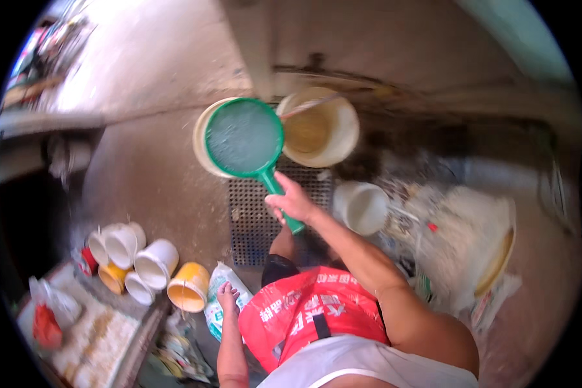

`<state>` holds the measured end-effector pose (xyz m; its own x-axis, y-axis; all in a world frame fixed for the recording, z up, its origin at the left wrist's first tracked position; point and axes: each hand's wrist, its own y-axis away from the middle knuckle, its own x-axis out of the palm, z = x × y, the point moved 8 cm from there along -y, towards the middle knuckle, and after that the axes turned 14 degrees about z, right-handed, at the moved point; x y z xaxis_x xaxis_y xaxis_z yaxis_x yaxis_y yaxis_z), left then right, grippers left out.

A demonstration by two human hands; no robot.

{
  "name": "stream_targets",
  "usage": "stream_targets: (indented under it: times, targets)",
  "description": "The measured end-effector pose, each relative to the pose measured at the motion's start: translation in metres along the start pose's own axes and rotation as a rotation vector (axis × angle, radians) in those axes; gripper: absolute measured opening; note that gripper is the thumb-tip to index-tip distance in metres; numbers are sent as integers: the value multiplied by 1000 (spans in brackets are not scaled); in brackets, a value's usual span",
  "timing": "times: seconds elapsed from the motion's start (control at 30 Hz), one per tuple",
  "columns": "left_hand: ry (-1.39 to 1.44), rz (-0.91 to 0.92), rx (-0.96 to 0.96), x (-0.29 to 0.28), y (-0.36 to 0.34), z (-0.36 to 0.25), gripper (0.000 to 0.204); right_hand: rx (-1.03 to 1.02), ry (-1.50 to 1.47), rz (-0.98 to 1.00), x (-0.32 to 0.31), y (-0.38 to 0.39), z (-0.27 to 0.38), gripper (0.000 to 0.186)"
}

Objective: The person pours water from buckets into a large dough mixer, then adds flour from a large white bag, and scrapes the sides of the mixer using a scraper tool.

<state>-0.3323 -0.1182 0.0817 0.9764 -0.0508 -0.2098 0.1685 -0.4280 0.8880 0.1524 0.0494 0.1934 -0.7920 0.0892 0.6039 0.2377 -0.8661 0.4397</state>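
My right hand [294,199] grips the handle of a round green strainer [269,183], its fingers wrapped around it. The strainer lies over the mouth of a cream bucket [202,145] and hides most of it. Within the green rim the surface looks greyish and wet, with pale specks. Lower down, my left hand [227,295] hangs beside a white and teal bag [225,278], fingers loosely apart and nothing visible in them. Just right of the strainer stands a large cream bucket [350,129] with a brownish inside and a stick-like tool [313,105] across its rim.
A dark perforated mat [249,220] covers the floor ahead of me. To its right are a white bucket [365,208] and a large dusty plastic-covered container [462,239]. Several white and yellow buckets [154,264] lie at the left, near a low dirty ledge [100,343].
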Motion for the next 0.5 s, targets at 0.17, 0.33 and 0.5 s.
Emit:
stream_targets:
  times: [0.17,0.33,0.5]
  targets:
    - [-102,155,88,8,10,-43,28,-171,-27,-56,22,190,76,60]
    - [-189,203,180,48,67,-80,25,-278,28,-258,54,417,127,57]
    - [-215,433,282,84,122,-136,25,-351,-28,-551,122,617,154,59]
